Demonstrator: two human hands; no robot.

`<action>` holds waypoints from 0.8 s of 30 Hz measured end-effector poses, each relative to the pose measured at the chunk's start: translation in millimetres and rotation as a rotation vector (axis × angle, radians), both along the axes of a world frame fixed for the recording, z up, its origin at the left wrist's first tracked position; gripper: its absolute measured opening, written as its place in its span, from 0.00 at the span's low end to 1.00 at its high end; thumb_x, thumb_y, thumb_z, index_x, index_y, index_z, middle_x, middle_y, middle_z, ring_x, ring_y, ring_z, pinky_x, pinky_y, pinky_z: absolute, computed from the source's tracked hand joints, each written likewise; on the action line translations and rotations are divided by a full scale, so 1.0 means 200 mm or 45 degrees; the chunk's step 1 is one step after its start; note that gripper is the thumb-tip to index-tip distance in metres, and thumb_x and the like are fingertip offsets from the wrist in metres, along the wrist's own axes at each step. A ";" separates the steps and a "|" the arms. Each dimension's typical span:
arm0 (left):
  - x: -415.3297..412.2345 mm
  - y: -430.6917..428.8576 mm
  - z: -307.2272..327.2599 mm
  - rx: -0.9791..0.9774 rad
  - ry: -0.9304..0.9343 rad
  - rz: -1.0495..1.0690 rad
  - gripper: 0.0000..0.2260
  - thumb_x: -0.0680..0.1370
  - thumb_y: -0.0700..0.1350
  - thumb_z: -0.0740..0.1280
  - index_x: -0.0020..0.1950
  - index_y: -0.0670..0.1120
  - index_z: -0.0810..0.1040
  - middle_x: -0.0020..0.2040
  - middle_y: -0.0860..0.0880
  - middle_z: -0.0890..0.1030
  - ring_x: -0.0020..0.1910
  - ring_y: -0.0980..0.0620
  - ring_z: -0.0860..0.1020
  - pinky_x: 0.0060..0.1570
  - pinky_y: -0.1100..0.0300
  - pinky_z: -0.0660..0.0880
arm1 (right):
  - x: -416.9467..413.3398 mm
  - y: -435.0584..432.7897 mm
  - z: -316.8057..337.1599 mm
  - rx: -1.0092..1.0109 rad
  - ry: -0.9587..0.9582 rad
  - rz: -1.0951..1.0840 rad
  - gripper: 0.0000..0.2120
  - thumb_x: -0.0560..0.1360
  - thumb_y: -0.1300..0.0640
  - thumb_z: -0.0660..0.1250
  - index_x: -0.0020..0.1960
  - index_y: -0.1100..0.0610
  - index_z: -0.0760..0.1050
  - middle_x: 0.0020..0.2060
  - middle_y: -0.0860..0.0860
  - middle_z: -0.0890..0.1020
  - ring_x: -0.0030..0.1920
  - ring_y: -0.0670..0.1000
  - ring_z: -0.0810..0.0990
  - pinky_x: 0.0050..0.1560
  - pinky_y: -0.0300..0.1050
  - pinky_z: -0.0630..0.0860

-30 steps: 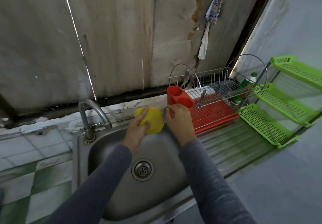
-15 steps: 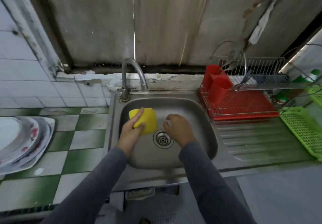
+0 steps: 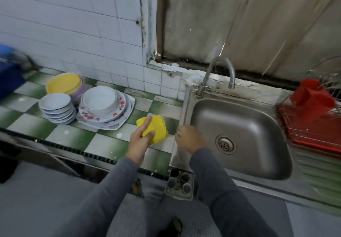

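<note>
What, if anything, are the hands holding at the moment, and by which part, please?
The left hand grips a yellow sponge by its near left side, fingers wrapped over it. The right hand, fingers curled, holds nothing visible.

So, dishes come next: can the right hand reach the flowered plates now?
Probably, but awkwardly: the left hand holding the yellow cloth sits between the right hand and the flowered plates.

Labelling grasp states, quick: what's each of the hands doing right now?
Left hand: holding the yellow cloth.
Right hand: fingers curled under, palm hidden; cannot tell.
</note>
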State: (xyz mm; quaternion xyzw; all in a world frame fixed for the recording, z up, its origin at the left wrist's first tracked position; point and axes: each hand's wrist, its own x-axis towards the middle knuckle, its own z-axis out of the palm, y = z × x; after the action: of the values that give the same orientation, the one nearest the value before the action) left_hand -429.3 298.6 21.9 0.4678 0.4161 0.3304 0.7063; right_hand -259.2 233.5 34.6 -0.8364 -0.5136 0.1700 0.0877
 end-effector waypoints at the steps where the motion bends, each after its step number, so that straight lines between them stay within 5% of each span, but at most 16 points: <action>1: -0.09 0.02 0.00 -0.002 -0.001 0.028 0.26 0.80 0.31 0.63 0.72 0.56 0.72 0.74 0.48 0.70 0.70 0.46 0.71 0.71 0.44 0.68 | -0.09 0.03 0.00 0.009 -0.004 0.027 0.12 0.80 0.56 0.60 0.54 0.63 0.77 0.53 0.62 0.81 0.56 0.63 0.79 0.50 0.49 0.74; 11: -0.90 0.16 0.00 0.004 0.032 0.333 0.23 0.80 0.38 0.67 0.68 0.63 0.75 0.73 0.53 0.70 0.70 0.48 0.71 0.71 0.45 0.68 | -0.85 0.41 -0.03 0.016 0.086 0.301 0.14 0.81 0.55 0.60 0.58 0.61 0.79 0.54 0.59 0.83 0.57 0.61 0.80 0.54 0.51 0.77; 19: -1.26 0.47 0.01 0.012 0.075 0.609 0.25 0.80 0.36 0.67 0.75 0.52 0.71 0.69 0.53 0.67 0.67 0.48 0.71 0.68 0.48 0.71 | -1.20 0.83 -0.08 0.053 0.213 0.454 0.12 0.80 0.57 0.60 0.53 0.62 0.80 0.50 0.59 0.82 0.53 0.60 0.80 0.53 0.50 0.77; 24: -1.40 0.83 -0.04 0.014 0.131 0.678 0.24 0.79 0.37 0.68 0.72 0.55 0.73 0.68 0.52 0.68 0.67 0.48 0.71 0.69 0.48 0.70 | -1.32 1.18 -0.14 0.107 0.298 0.466 0.14 0.81 0.58 0.60 0.59 0.64 0.79 0.56 0.63 0.81 0.57 0.63 0.79 0.58 0.54 0.76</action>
State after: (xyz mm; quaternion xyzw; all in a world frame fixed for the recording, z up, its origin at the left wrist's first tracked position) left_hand -708.7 464.3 14.5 0.3619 0.5582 0.4826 0.5697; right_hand -523.9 469.0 6.6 -0.6994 -0.6499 0.2573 0.1492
